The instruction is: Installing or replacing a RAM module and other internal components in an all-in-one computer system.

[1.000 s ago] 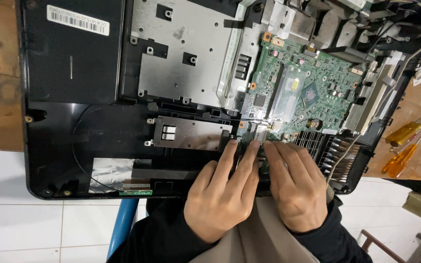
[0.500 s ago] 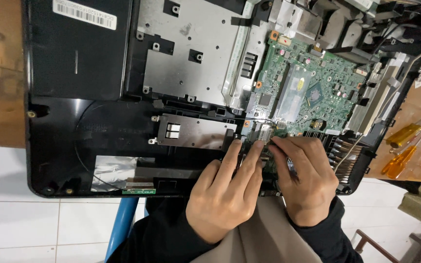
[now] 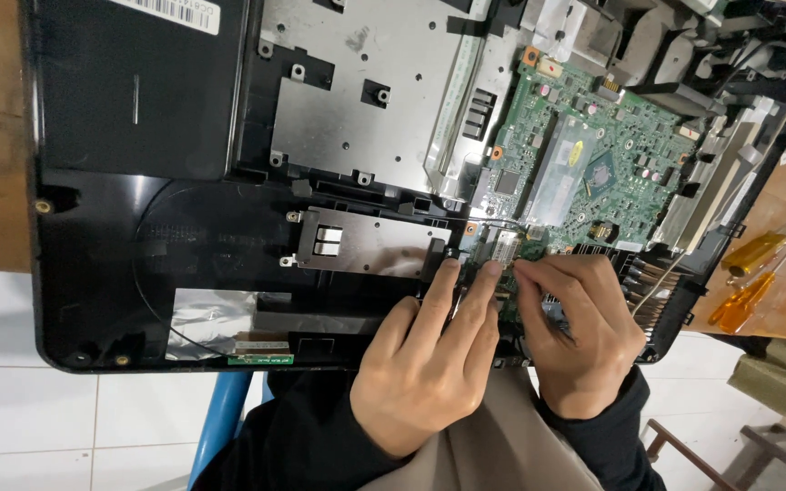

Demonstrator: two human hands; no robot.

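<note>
An opened black computer chassis [image 3: 93, 273] lies face down, its green circuit board [image 3: 593, 164] bared at the upper right. My left hand [image 3: 425, 364] rests at the chassis's near edge, two fingertips pressed on a small card [image 3: 507, 247] below the board. My right hand [image 3: 579, 332] sits beside it, thumb and forefinger pinched at the same card's right edge. What the pinch holds is too small to make out. A thin black cable [image 3: 493, 221] runs just above the card.
A silver metal shield plate [image 3: 366, 100] covers the chassis's middle, with a smaller bracket [image 3: 366, 244] below it. Two amber-handled screwdrivers [image 3: 743, 286] lie on the wooden table at right. White floor tiles and a blue stool leg [image 3: 220, 423] show beneath.
The view has shifted slightly. My right hand's fingers have curled from flat into a pinch at the small card, while my left fingertips stay pressed on it.
</note>
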